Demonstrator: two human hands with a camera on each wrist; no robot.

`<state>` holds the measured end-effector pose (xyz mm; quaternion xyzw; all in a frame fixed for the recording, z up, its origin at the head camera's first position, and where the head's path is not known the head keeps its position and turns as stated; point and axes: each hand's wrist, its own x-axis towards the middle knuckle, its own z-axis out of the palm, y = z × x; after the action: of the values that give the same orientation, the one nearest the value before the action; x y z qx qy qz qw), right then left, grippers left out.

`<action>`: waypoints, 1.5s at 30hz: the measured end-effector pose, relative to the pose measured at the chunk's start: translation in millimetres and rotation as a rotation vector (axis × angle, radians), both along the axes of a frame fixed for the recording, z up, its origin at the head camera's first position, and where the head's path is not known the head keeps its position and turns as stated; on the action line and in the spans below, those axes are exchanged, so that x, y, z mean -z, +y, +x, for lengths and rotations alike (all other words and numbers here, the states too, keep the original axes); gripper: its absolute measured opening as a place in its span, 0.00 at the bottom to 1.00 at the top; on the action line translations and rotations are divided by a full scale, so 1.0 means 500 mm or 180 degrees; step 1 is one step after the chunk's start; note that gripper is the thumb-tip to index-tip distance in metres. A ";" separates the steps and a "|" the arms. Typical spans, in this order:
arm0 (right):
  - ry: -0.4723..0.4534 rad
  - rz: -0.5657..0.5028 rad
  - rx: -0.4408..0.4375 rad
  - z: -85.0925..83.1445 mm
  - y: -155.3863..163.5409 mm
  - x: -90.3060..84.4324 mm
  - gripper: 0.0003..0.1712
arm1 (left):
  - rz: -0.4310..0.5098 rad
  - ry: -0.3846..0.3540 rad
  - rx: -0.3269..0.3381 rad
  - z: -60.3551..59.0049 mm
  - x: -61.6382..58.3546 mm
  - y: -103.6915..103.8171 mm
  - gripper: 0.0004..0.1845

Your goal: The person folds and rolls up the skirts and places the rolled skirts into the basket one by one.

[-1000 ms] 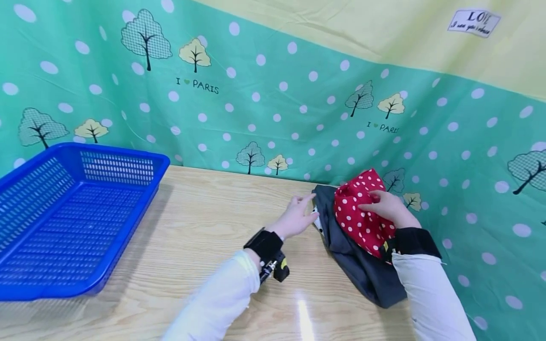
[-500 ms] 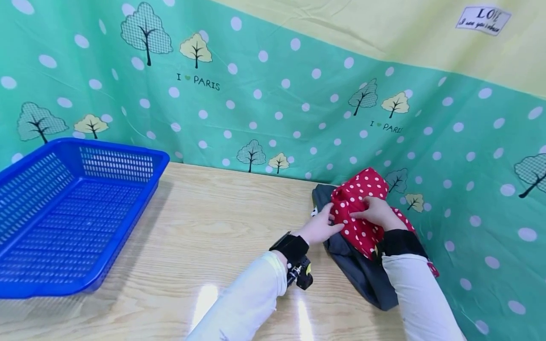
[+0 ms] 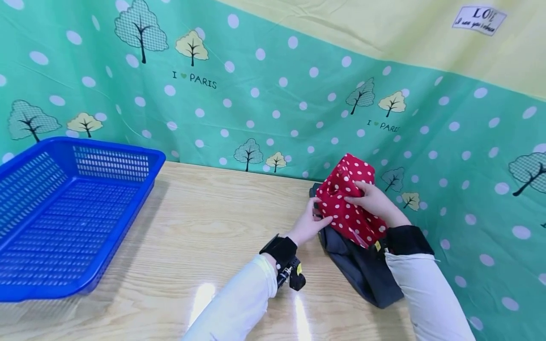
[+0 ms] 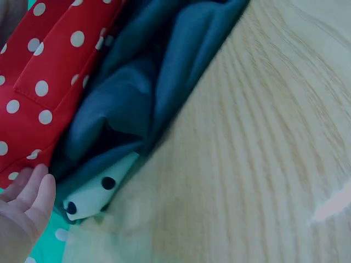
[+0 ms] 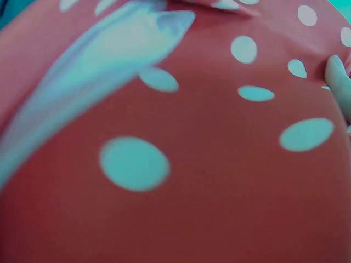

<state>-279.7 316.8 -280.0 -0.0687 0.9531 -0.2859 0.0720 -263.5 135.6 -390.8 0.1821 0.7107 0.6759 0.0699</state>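
While both hands work at the far right of the surface (image 3: 213, 218), the scene reads so:

Red cloth (image 3: 350, 199): polka-dotted, bunched and raised above the dark cloth (image 3: 362, 270), close to the green backdrop (image 3: 264, 94).
Right hand (image 3: 373, 201): its grip is closed on the red cloth's right side, fingers curled into the fabric (the wrist view shows only red with pale dots).
Left hand (image 3: 309, 222): its grip pinches the red cloth's lower left edge, just above the dark cloth.
Dark cloth: lies crumpled on the surface under the red one; a pale dotted piece (image 4: 96, 194) peeks from its edge.
Basket (image 3: 25, 284): blue, at the far left, well apart from the hands.
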 end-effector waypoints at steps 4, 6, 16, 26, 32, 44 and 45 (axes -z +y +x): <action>0.0146 -0.0088 -0.0022 0.004 -0.035 0.002 0.34 | 0.0302 -0.0106 -0.0087 0.005 -0.015 -0.008 0.23; 0.0326 -0.0127 -0.0071 0.005 -0.053 0.009 0.31 | 0.0415 -0.0165 -0.0092 0.009 -0.024 -0.011 0.23; 0.0569 -0.0146 -0.0557 0.029 -0.142 0.044 0.16 | 0.0457 -0.0049 -0.1044 0.016 -0.039 -0.052 0.22; -0.0308 -0.0045 -0.0526 0.022 -0.138 0.010 0.27 | 0.0929 -0.0063 -0.1799 -0.003 -0.009 -0.159 0.12; -0.0143 0.0184 -0.0299 -0.018 -0.094 0.013 0.38 | 0.0852 -0.0004 -0.2135 -0.035 -0.024 -0.235 0.13; -0.0310 0.0721 -0.0277 -0.009 -0.150 0.137 0.30 | 0.0863 -0.1719 -0.1177 -0.046 0.038 -0.300 0.36; -0.0289 0.0732 -0.0272 -0.008 -0.159 0.145 0.28 | 0.0696 -0.1773 -0.1011 -0.040 0.046 -0.301 0.34</action>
<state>-283.8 237.5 -352.5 -0.0876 0.9715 -0.1743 0.1346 -283.5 -15.2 -414.0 -0.1161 0.6071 0.7744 0.1352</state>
